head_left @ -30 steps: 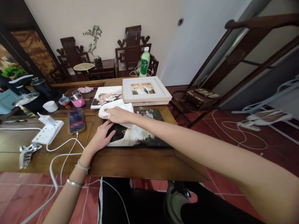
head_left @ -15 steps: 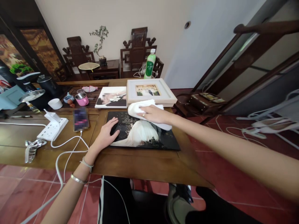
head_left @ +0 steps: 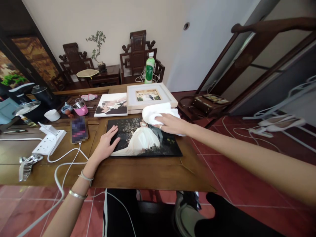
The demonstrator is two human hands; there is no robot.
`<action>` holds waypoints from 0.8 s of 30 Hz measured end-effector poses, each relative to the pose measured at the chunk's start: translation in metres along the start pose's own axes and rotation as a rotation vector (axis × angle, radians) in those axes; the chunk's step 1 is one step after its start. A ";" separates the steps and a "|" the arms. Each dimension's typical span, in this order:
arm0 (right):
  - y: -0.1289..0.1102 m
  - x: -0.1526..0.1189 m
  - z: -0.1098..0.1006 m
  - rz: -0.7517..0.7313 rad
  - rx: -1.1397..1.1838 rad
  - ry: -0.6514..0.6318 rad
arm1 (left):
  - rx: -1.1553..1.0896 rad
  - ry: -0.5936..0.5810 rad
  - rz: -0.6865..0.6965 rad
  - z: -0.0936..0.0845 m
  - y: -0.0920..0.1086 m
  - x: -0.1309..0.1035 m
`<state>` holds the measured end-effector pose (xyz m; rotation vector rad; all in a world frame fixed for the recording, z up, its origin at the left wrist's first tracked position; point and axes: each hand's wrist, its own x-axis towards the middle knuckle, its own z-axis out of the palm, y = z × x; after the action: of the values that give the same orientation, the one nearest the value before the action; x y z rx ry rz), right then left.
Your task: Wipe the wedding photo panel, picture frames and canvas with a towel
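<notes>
A dark photo panel [head_left: 145, 141] showing a white gown lies flat on the wooden table [head_left: 138, 174]. My left hand [head_left: 107, 142] rests on its left edge, fingers stretched out and holding nothing. Bunched under my right hand [head_left: 170, 124] is a white cloth [head_left: 158, 110], pressed against the panel's upper right part, which it hides. The fingers of that hand are closed on the cloth. Just behind the cloth sit a pale framed picture [head_left: 170, 95] and, to its left, a smaller white-edged photo panel [head_left: 111, 105].
Left of the panel lie a phone [head_left: 79, 130] on a white cable, a power strip [head_left: 51, 143] and a silver hair clip [head_left: 28, 164]. Farther back stand a pink mug [head_left: 81, 109], a white cup [head_left: 52, 115] and a green bottle [head_left: 149, 69]. Table edge at right.
My right hand has slid the cloth rightward across the panel, uncovering more of the picture's upper middle. My left hand stays at the left edge. The whole view has shifted slightly.
</notes>
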<state>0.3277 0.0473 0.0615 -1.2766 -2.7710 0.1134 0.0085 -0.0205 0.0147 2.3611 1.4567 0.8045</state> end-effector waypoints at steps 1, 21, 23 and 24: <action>-0.003 -0.003 0.004 -0.005 -0.001 0.033 | 0.002 0.002 0.002 0.000 -0.001 0.000; -0.102 -0.107 0.037 -0.343 0.123 0.195 | 0.054 -0.052 0.007 -0.002 -0.002 0.001; -0.085 -0.096 0.032 -0.337 0.117 0.150 | 0.055 -0.057 0.009 -0.002 -0.003 0.001; -0.075 -0.089 0.030 -0.323 0.115 0.131 | 0.053 -0.057 0.009 -0.001 -0.003 0.001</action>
<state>0.3252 -0.0699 0.0356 -0.7693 -2.7664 0.1572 0.0058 -0.0178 0.0147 2.4105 1.4628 0.7025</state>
